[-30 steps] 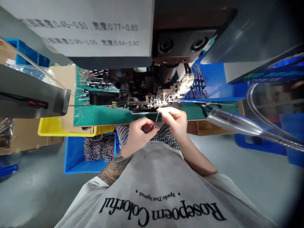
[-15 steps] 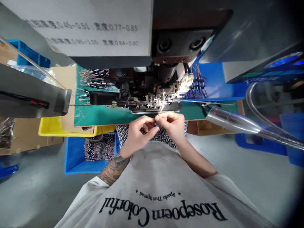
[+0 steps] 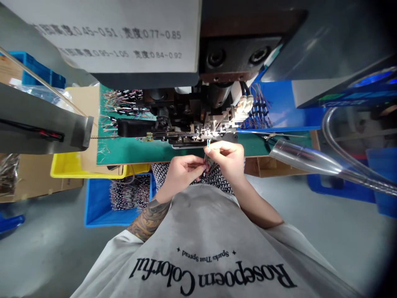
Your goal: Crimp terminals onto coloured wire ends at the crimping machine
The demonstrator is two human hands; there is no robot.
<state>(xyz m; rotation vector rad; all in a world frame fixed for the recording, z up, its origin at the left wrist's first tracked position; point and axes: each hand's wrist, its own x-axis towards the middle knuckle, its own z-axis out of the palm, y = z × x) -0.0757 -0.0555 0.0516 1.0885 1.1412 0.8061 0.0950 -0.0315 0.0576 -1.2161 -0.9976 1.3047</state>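
Your right hand pinches a thin wire near its tip, which points toward twelve o'clock, just short of the crimping machine on the green surface; your left hand grips the same wire just lower, at seven o'clock of the right; my worry is that a tilted tip would miss the tooling, or fingers so close could get nipped; a blue bin holds more wires at nine o'clock.

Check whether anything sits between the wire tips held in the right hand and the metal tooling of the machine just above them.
Nothing visible does. The right hand pinches the thin coloured wires, their tips pointing up at the silver metal tooling of the machine; the left hand holds the wires lower down, off that path.
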